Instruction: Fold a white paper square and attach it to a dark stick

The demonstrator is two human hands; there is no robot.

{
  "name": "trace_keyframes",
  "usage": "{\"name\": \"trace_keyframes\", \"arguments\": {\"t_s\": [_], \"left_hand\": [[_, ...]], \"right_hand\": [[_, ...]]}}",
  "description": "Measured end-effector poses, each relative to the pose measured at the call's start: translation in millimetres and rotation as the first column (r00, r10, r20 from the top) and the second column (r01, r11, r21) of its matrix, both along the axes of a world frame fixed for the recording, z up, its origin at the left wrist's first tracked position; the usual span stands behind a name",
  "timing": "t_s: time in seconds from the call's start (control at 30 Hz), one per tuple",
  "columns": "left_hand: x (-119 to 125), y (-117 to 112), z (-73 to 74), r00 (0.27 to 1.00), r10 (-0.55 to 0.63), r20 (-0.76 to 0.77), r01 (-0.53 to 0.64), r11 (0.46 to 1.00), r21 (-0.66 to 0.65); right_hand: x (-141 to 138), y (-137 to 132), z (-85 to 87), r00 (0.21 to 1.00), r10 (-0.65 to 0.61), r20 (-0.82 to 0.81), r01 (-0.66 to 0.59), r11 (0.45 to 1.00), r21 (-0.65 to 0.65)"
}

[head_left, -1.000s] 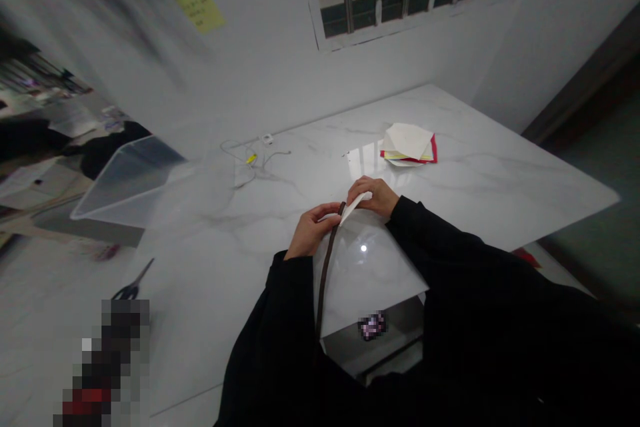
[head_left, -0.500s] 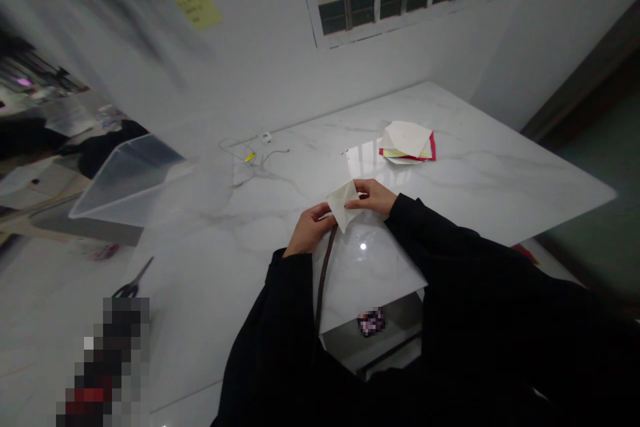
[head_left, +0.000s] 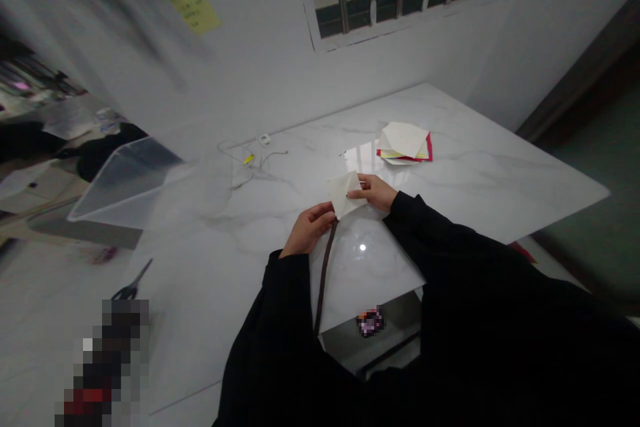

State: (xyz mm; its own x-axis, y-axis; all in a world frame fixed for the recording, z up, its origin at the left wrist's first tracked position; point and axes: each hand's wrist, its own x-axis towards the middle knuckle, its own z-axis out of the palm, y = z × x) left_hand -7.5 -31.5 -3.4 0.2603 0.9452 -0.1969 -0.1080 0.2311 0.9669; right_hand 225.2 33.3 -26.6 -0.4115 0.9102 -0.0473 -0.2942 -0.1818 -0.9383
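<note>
Over the marble-patterned table, a small white piece of paper with creases is held up between my hands. My right hand pinches it from the right, thumb on the near face and fingers at its edge. At the lower left corner, my left hand has its fingertips closed on the paper; the exact grip is partly hidden. A dark brown strap or cord runs from beneath the paper down to the table's near edge. Whether it is held in my left fingers cannot be made out.
Behind my right hand lies a stack of white, red and yellow paper sheets. A thin cable lies at the back left. A clear plastic bin stands left. Scissors lie near a blurred-out object. The white table meets the wall.
The paper has turned and lifted slightly, now lying flatter towards me, with my right hand shifted a little up. My left hand stays near its lower corner.
</note>
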Motion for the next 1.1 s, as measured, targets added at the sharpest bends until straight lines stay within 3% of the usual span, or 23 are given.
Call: {"name": "trace_keyframes", "arguments": {"t_s": [0.2,0.53,0.67,0.83,0.93,1.1], "left_hand": [[-9.7,-0.6,6.0,0.994,-0.065,-0.082,0.065,0.998,-0.008],[-10.1,0.8,-0.3,0.984,-0.128,-0.121,0.135,0.989,0.056],[-11.0,1.7,1.6,1.000,-0.024,-0.001,0.024,0.999,0.027],[-10.1,3.9,2.6,0.976,0.147,0.161,-0.155,0.987,0.035],[-9.5,5.5,0.4,0.960,0.198,0.198,-0.209,0.977,0.035],[-10.4,6.2,-2.9,0.958,0.203,0.201,-0.211,0.977,0.018]], "right_hand": [[12.1,6.7,2.2,0.996,-0.074,-0.052,0.070,0.995,-0.068],[8.9,5.0,2.2,0.995,-0.085,-0.058,0.079,0.991,-0.105],[9.8,6.7,4.3,0.980,-0.189,0.055,0.192,0.980,-0.052],[19.1,15.4,-1.3,0.862,-0.430,0.269,0.413,0.903,0.118],[21.6,16.2,-4.6,0.834,-0.442,0.329,0.407,0.897,0.173],[14.4,7.5,1.5,0.865,-0.359,0.352,0.319,0.933,0.168]]}}
